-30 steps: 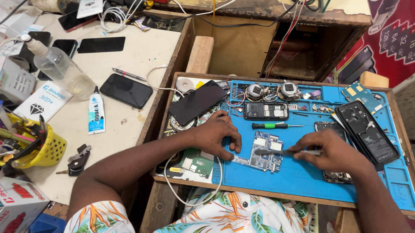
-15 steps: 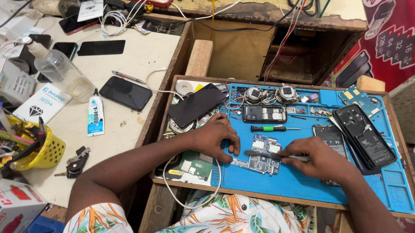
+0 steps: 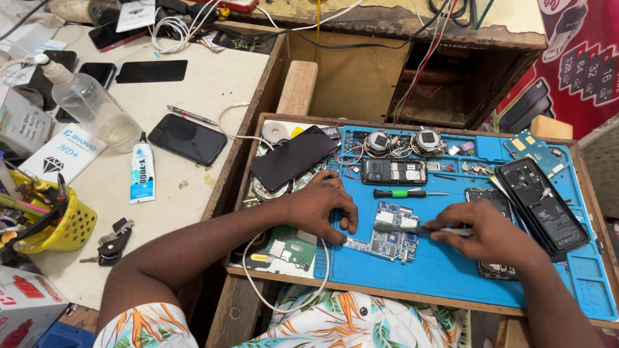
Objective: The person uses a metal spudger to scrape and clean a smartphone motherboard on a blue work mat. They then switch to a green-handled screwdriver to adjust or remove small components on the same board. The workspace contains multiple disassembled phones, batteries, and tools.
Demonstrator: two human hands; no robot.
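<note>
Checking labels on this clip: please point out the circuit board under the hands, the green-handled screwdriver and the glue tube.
circuit board (image 3: 391, 240), head view, middle of its bare face.
green-handled screwdriver (image 3: 393, 193), head view, on the handle.
glue tube (image 3: 142, 174), head view, middle of the tube's body.

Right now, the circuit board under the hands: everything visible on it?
The board is a bare phone circuit board, irregular outline, with silvery metal shields and small components. It lies flat on the blue mat, near its front edge. The left hand pins its left end with its fingertips; the right hand holds a thin tool to its top.
</note>
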